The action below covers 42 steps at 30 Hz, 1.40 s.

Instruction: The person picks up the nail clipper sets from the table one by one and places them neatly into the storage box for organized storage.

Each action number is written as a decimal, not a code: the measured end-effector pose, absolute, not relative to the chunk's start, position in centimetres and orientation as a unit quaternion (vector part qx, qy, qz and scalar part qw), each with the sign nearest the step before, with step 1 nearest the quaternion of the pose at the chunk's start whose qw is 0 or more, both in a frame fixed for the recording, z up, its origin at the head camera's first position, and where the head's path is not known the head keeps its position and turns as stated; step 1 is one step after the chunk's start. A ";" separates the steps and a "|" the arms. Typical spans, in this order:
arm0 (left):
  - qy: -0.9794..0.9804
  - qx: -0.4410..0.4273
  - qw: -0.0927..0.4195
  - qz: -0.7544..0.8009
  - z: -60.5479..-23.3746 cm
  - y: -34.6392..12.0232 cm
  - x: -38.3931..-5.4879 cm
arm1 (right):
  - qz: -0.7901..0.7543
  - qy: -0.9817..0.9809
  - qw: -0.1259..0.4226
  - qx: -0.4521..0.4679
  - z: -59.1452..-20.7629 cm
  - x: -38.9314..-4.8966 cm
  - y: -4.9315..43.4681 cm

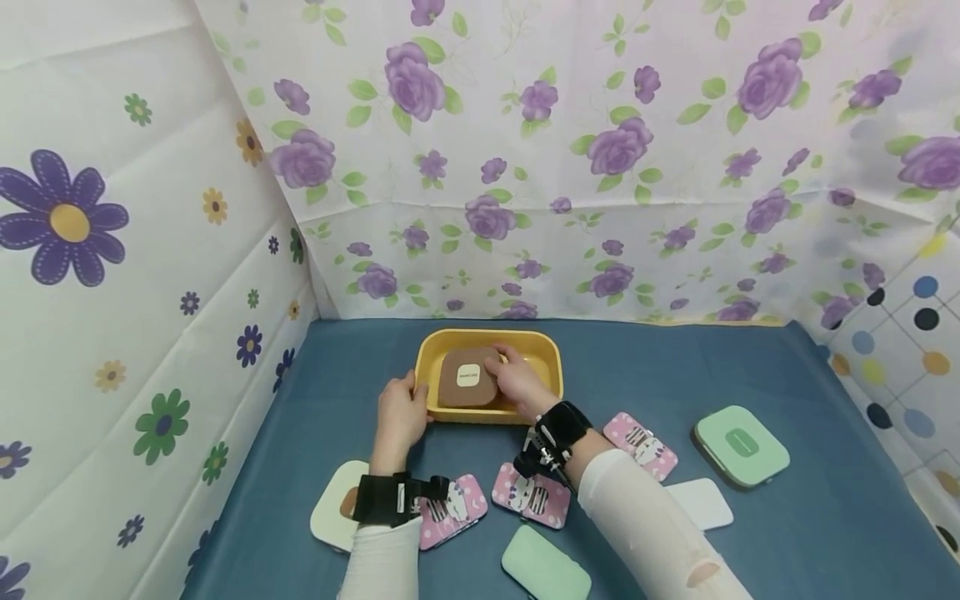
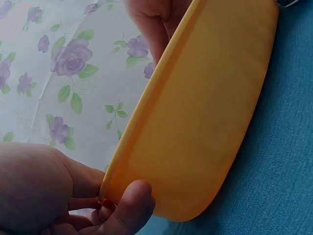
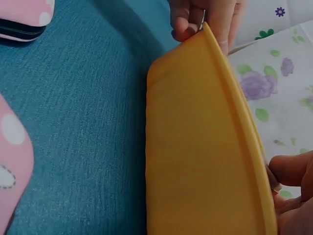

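Note:
A yellow tray [image 1: 480,416] sits on the blue cloth near the back wall. Inside its left half lies a brown square case [image 1: 454,385] with a pale label. My left hand [image 1: 401,412] pinches the tray's rim at the front left corner; thumb and fingers straddle the wall [image 2: 195,107] in the left wrist view. Reaching over the tray's front right side, my right hand [image 1: 517,382] grips the brown case by its right edge, thumb on top. In the right wrist view the tray's wall [image 3: 195,142] hides most of the case.
Pink patterned cases [image 1: 532,496] lie in front of the tray, under and between my forearms. A cream case [image 1: 330,508] is at left, a mint case [image 1: 546,562] at front, a white case [image 1: 701,502] and another mint case [image 1: 741,446] at right. Floral sheets rise behind.

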<state>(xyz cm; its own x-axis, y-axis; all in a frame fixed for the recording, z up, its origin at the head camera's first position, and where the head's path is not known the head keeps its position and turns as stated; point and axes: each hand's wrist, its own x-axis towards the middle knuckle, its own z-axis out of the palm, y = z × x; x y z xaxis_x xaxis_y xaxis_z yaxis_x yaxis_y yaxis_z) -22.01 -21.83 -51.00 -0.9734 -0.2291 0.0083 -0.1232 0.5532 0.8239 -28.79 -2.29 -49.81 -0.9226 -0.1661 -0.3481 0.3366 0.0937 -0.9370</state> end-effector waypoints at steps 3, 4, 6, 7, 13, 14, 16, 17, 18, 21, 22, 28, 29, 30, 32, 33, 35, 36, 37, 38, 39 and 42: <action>-0.879 0.103 0.057 -0.463 -51.0 -21.8 -22.0 | -0.677 0.708 0.190 0.063 -49.9 -28.9 -2.5; -0.878 0.104 0.056 -0.464 -50.9 -21.8 -22.0 | -0.679 0.706 0.191 0.065 -50.0 -29.0 -2.5; -0.878 0.107 0.056 -0.463 -50.9 -21.8 -22.1 | -0.685 0.699 0.193 0.068 -50.2 -29.2 -2.5; -0.878 0.108 0.056 -0.464 -50.8 -21.7 -22.1 | -0.686 0.698 0.193 0.070 -50.3 -29.2 -2.5; -0.877 0.107 0.061 -0.464 -50.9 -21.7 -22.0 | -0.690 0.690 0.203 0.077 -51.0 -29.4 -2.8; -0.877 0.105 0.063 -0.464 -50.9 -21.7 -22.0 | -0.693 0.686 0.209 0.078 -51.1 -29.4 -3.0; -0.878 0.101 0.070 -0.462 -50.9 -21.8 -21.9 | -0.698 0.677 0.219 0.079 -51.3 -29.6 -3.2; -0.878 0.099 0.072 -0.462 -51.0 -21.7 -21.9 | -0.700 0.674 0.222 0.078 -51.4 -29.7 -3.3; -0.878 0.098 0.073 -0.463 -51.0 -21.7 -21.9 | -0.704 0.669 0.226 0.076 -51.4 -29.7 -3.4; -0.878 0.092 0.074 -0.463 -51.1 -21.8 -21.9 | -0.715 0.657 0.231 0.065 -51.5 -30.0 -3.7; -0.878 0.091 0.075 -0.464 -51.2 -21.8 -21.9 | -0.716 0.655 0.232 0.059 -51.5 -30.0 -3.7; -0.876 0.091 0.075 -0.467 -51.3 -21.8 -22.1 | -0.681 0.699 0.219 0.008 -51.2 -30.1 -3.8; -0.876 0.091 0.075 -0.468 -51.3 -21.8 -22.1 | -0.668 0.713 0.212 -0.006 -51.2 -30.0 -3.8; -0.876 0.090 0.074 -0.468 -51.3 -21.8 -22.1 | -0.651 0.731 0.203 -0.020 -51.2 -30.0 -3.8; -0.876 0.089 0.071 -0.468 -51.2 -21.8 -22.1 | -0.616 0.763 0.189 -0.043 -51.1 -29.9 -3.8; -0.876 0.089 0.070 -0.468 -51.3 -21.9 -22.0 | -0.601 0.776 0.184 -0.053 -51.0 -29.8 -3.8; -0.874 0.090 0.066 -0.472 -51.2 -21.8 -22.0 | -0.568 0.800 0.180 -0.068 -50.9 -29.7 -3.9; -0.873 0.091 0.064 -0.474 -51.1 -21.8 -21.9 | -0.554 0.810 0.178 -0.072 -50.9 -29.7 -3.9; -0.872 0.092 0.063 -0.476 -51.0 -21.7 -21.9 | -0.539 0.820 0.176 -0.079 -50.9 -29.6 -4.0; -0.871 0.093 0.063 -0.477 -51.0 -21.7 -21.9 | -0.523 0.830 0.171 -0.090 -50.9 -29.6 -4.0; -0.871 0.094 0.063 -0.478 -51.0 -21.7 -21.9 | -0.506 0.841 0.164 -0.099 -50.9 -29.6 -4.1; -0.872 0.094 0.065 -0.475 -51.0 -21.7 -21.9 | -0.444 0.877 0.134 -0.129 -51.3 -29.6 -4.4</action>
<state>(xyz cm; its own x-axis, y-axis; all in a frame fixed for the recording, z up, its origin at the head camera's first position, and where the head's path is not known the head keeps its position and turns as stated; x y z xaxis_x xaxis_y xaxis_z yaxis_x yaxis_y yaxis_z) -21.92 -21.66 -51.02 -0.9737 -0.2266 0.0236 -0.1031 0.5308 0.8412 -29.56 -4.39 -51.28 -0.9310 -0.3444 -0.1209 -0.1064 0.5728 -0.8128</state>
